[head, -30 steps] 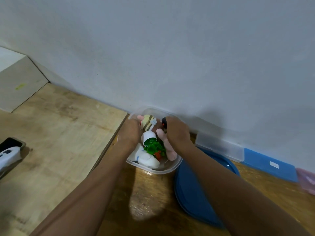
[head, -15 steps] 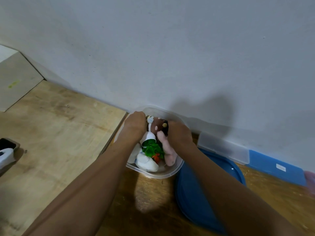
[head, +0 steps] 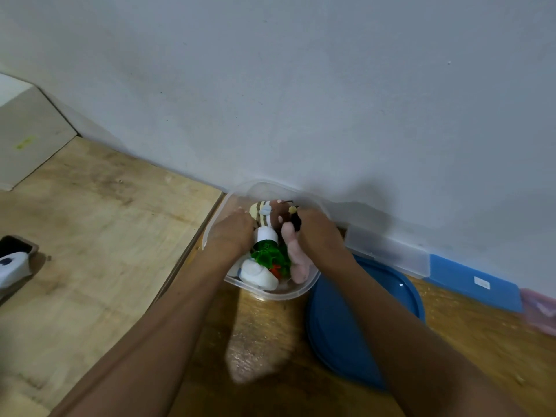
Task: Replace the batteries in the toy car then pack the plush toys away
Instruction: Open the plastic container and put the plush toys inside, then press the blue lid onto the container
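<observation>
A clear plastic container (head: 304,291) stands on the wooden table against the wall. It holds several plush toys: a striped bee (head: 261,212), a brown one (head: 279,217), a pink one (head: 296,261), a green one (head: 267,256) and a white one (head: 258,273). My left hand (head: 231,233) reaches into the container's left side, fingers straight, pressing beside the bee. At the right side, my right hand (head: 316,233) curls its fingers round the brown plush and a black part of it. The white toy car (head: 12,266) lies at the far left edge.
A round blue lid (head: 346,323) lies right of the container, partly under my right forearm. Along the wall to the right are a clear lid (head: 388,251), a flat blue lid (head: 472,281) and a pink item (head: 541,308). A pale box (head: 27,139) sits far left.
Both hands stayed in the container, shifting the toys at its far end. The striped bee, hidden under my left hand half a second ago, shows again.
</observation>
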### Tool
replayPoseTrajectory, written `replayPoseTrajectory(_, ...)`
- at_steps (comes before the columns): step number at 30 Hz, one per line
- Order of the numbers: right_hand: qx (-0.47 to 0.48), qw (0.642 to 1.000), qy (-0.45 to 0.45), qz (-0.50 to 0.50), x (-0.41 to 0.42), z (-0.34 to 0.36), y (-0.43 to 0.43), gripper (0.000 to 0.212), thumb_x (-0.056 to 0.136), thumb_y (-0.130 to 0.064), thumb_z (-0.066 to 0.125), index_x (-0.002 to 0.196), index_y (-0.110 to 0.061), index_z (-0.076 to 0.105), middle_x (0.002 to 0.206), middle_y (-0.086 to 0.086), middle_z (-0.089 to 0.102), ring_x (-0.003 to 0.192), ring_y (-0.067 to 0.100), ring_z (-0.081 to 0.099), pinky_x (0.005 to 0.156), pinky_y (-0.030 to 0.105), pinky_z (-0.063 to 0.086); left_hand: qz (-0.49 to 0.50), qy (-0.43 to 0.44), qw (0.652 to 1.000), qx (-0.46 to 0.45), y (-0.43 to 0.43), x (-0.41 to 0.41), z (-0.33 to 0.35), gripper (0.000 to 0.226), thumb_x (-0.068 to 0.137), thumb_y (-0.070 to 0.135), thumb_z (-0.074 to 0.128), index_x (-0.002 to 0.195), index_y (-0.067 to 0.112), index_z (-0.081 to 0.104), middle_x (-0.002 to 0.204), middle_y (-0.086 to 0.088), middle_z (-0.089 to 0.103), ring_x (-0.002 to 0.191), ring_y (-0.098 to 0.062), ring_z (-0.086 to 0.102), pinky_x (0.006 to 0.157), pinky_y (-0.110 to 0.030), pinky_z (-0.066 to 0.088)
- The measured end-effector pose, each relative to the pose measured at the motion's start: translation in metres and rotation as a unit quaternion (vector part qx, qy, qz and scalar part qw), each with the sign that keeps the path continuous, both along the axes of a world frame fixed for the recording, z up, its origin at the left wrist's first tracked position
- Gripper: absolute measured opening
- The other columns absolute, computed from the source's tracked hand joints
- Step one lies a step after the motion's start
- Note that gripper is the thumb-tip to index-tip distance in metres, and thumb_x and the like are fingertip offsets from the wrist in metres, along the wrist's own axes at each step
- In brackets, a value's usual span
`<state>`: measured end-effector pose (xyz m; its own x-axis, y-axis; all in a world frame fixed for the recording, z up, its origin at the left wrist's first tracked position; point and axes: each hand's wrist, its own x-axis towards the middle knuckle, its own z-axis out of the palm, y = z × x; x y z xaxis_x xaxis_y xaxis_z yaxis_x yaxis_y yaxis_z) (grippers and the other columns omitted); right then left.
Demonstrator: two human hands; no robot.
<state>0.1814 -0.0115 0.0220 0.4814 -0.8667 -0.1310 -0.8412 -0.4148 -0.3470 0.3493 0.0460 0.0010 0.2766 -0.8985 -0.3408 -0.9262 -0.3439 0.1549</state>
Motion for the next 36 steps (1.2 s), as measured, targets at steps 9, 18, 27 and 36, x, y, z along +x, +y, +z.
replayPoseTrajectory(9, -0.061, 0.961, -0.147, -0.225, -0.102, 0.016, 0.072, 0.028, 0.094, -0.020, 0.052, 0.118, -0.015, 0.063, 0.114, 0.006, 0.063, 0.105, 0.025, 0.058, 0.085, 0.036, 0.047, 0.045, 0.100, 0.917, -0.384, 0.074, -0.025, 0.049, 0.020, 0.095, 0.015, 0.054, 0.106, 0.008, 0.069, 0.099, -0.010, 0.069, 0.090, -0.026, 0.062, 0.069, -0.030, 0.045)
replayPoseTrajectory(18, 0.135, 0.914, 0.036, -0.380, -0.177, -0.023, 0.143, 0.066, 0.092, -0.033, 0.049, 0.150, -0.017, 0.022, 0.153, 0.020, 0.018, 0.137, 0.038, 0.024, 0.111, 0.052, 0.027, -0.076, 0.212, 0.945, -0.236, 0.131, -0.163, 0.005, 0.027, 0.095, 0.030, 0.050, 0.078, 0.013, 0.061, 0.071, -0.001, 0.060, 0.063, -0.015, 0.056, 0.059, -0.033, 0.049)
replayPoseTrajectory(27, 0.134, 0.886, -0.006, -0.444, -0.208, -0.038, 0.141, 0.038, 0.079, -0.020, 0.050, 0.116, -0.011, 0.049, 0.111, 0.020, 0.057, 0.095, 0.035, 0.057, 0.076, 0.042, 0.051, 0.148, 0.300, 0.940, -0.058, 0.122, -0.178, -0.033, 0.036, 0.093, 0.029, 0.061, 0.117, 0.003, 0.061, 0.121, -0.013, 0.062, 0.104, -0.025, 0.063, 0.083, -0.033, 0.054)
replayPoseTrajectory(36, 0.017, 0.802, -0.326, -0.500, -0.194, 0.013, 0.188, 0.012, 0.090, -0.014, 0.038, 0.096, -0.011, 0.048, 0.079, 0.006, 0.051, 0.068, 0.021, 0.049, 0.056, 0.033, 0.037, 0.168, 0.364, 0.914, -0.056, 0.132, -0.161, -0.008, 0.017, 0.087, 0.023, 0.061, 0.077, 0.012, 0.052, 0.074, -0.005, 0.053, 0.067, -0.015, 0.053, 0.058, -0.028, 0.044)
